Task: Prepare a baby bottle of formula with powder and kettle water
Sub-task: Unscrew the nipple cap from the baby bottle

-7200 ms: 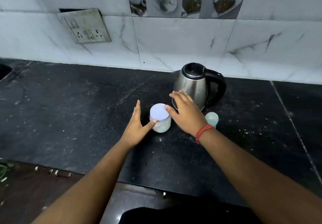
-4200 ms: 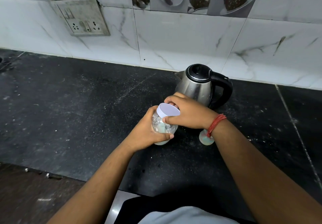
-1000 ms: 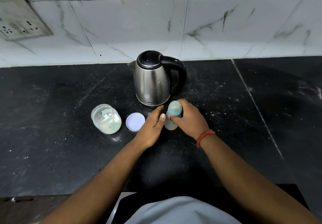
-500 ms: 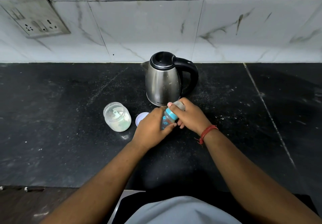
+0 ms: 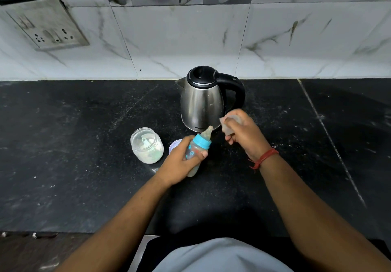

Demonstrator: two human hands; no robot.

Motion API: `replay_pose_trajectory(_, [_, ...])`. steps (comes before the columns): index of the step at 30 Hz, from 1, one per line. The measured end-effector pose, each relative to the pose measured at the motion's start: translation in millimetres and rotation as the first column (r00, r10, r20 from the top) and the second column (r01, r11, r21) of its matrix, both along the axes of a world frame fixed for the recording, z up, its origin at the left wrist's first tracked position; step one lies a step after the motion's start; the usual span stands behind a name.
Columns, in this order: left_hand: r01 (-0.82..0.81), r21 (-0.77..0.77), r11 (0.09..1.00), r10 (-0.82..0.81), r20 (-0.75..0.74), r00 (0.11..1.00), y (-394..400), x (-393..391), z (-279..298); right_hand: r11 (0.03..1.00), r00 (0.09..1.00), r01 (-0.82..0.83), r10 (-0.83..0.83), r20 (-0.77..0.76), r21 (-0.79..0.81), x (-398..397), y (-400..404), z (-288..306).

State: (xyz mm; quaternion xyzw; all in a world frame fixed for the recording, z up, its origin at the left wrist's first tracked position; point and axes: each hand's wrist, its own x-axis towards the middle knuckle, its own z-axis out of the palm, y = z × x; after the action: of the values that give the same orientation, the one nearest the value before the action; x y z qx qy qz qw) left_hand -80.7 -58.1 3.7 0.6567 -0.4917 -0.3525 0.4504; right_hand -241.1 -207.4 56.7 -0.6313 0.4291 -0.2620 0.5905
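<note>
With the left hand (image 5: 179,163) wrapped round the bottle (image 5: 195,155) and the right hand (image 5: 243,132) pinching its cap (image 5: 229,124), the collar (image 5: 202,141) wanted unscrewing next, bottle kept upright.

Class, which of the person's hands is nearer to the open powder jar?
Left. The left hand grips the baby bottle beside the powder jar; the right hand is farther, by the kettle.

Dim, even light — soft glare on kettle (image 5: 202,104); edges bowed, right hand (image 5: 243,133) blurred.
</note>
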Motion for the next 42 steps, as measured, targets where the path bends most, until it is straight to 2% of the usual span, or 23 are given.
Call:
replay_pose_trajectory(2, [-0.027,-0.013,1.0,0.027,-0.042,0.999,1,3,2,0.999,0.999,0.014,-0.016,-0.041,-0.039,-7,-6,-3])
replay_pose_trajectory(7, [-0.076,-0.028,0.997,0.073,-0.105,0.992,-1,7,1,0.976,0.959,0.035,-0.093,-0.268,-0.216,-28,-9,-30])
replay_pose_trajectory(13, [-0.123,-0.051,0.991,0.116,-0.122,0.986,-1,2,-3,0.932,0.829,-0.132,-0.082,-0.552,-0.337,-49,-2,-60])
replay_pose_trajectory(16, [-0.128,-0.051,0.99,0.122,-0.117,0.986,-1,0,-6,0.888,0.77,-0.229,-0.086,-0.633,-0.399,-51,1,-71])
replay_pose_trajectory(21, [-0.115,-0.051,0.992,0.11,-0.092,0.99,1,-3,-7,0.864,0.728,-0.269,-0.107,-0.678,-0.425,-52,2,-86])
replay_pose_trajectory(27, [-0.13,-0.05,0.99,0.127,-0.063,0.99,5,-4,-13,0.868,0.718,-0.245,-0.138,-0.683,-0.433,-57,4,-88])
replay_pose_trajectory(29, [-0.135,-0.048,0.99,0.133,-0.049,0.99,6,-4,-14,0.833,0.77,-0.198,-0.194,-0.608,-0.516,-55,5,-78])
replay_pose_trajectory(31, [-0.147,-0.05,0.988,0.145,-0.045,0.988,6,-5,-13,0.795,0.86,-0.109,-0.226,-0.458,-0.597,-50,9,-64])
replay_pose_trajectory(32, [-0.155,-0.053,0.987,0.153,-0.043,0.987,6,-7,-12,0.799,0.899,-0.062,-0.215,-0.381,-0.598,-44,12,-54])
replay_pose_trajectory(34, [-0.163,-0.067,0.984,0.162,-0.021,0.986,4,-9,-9,0.873,0.956,-0.033,-0.114,-0.269,-0.486,-30,19,-35])
replay_pose_trajectory(36, [-0.157,-0.095,0.983,0.159,0.017,0.987,3,-13,-5,0.928,0.975,-0.134,0.061,-0.212,-0.347,-15,28,-20])
replay_pose_trajectory(37, [-0.149,-0.109,0.983,0.153,0.027,0.988,2,-15,-3,0.923,0.968,-0.195,0.125,-0.22,-0.333,-8,33,-16])
replay_pose_trajectory(39, [-0.131,-0.124,0.984,0.137,0.043,0.99,1,-18,1,0.9,0.963,-0.232,0.159,-0.218,-0.369,4,42,-13])
replay_pose_trajectory(42, [-0.107,-0.16,0.981,0.126,0.112,0.986,1,-21,8,0.923,0.981,-0.164,0.116,-0.156,-0.348,14,50,-13])
